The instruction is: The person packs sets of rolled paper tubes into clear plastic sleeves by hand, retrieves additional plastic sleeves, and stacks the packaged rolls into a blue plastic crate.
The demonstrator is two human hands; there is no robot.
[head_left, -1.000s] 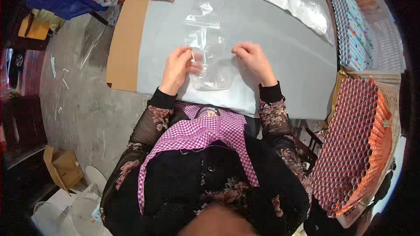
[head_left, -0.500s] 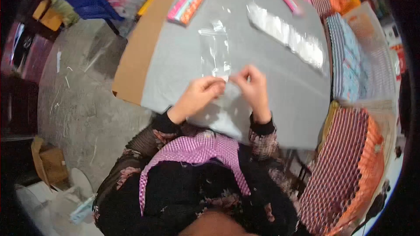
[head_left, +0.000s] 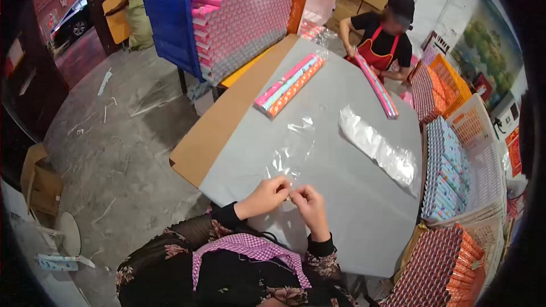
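Note:
A clear plastic bag lies flat on the grey table, stretching away from me. At its near end, my left hand is closed in a pinch on the film. Close beside it, my right hand also pinches the bag's end, thumb and forefinger pressed together. The exact edge between the fingertips is hard to make out. Beyond the bag lies a clear-wrapped pack of pink, blue and orange patterned rolls. To the right rests a stack of clear plastic bags.
Across the table, a person in a red apron holds a long pink wrapped pack. A blue crate of pink rolls stands at the far left. Baskets of blue rolls and orange-ended rolls line the right side.
My view has tilted up, bringing the co-worker and the blue crate further into sight. My right hand has come closer to my left at the bag's near end.

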